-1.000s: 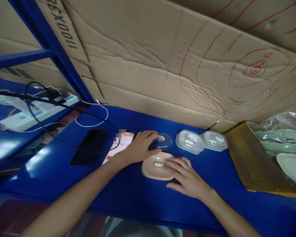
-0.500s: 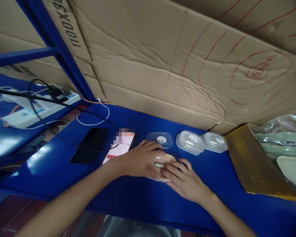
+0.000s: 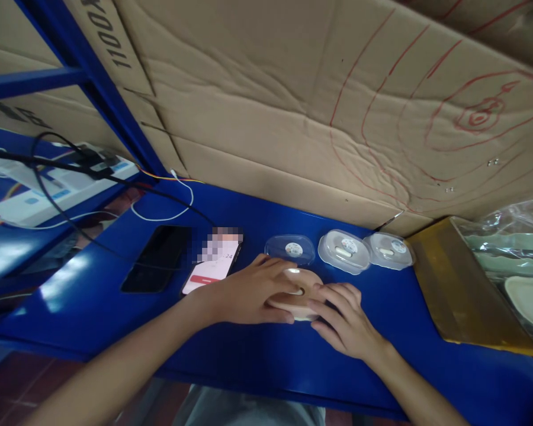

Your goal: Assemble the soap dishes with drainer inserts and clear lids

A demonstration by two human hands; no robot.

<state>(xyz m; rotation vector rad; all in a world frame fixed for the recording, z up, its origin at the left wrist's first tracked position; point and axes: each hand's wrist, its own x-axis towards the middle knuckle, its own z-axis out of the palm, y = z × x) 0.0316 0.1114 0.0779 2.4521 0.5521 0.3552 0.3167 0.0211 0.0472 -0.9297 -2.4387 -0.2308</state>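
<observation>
A glossy beige oval lid-like piece (image 3: 308, 278) with a small dark slot near its middle lies low over the blue table in front of me. My left hand (image 3: 255, 293) grips it from the left, thumb at the near edge and fingers across the top, one fingertip beside the slot. On the right side, my right hand (image 3: 344, 319) holds its edge with bent fingers. Just behind is a clear oval plastic cover (image 3: 278, 245) with a round white label. What lies under the beige piece is hidden.
Two clear-lidded containers (image 3: 344, 254) (image 3: 391, 251) stand behind on the right. An open cardboard box (image 3: 453, 296) with plastic-wrapped green items is at the right edge. Left of my hands lie a lit phone (image 3: 211, 269) and a dark one (image 3: 157, 260). Black cables cross above the table.
My left fingers have shifted over the slot, where a pale insert showed before. My right fingers have drawn back from the slot to the right edge. The view has moved slightly.
</observation>
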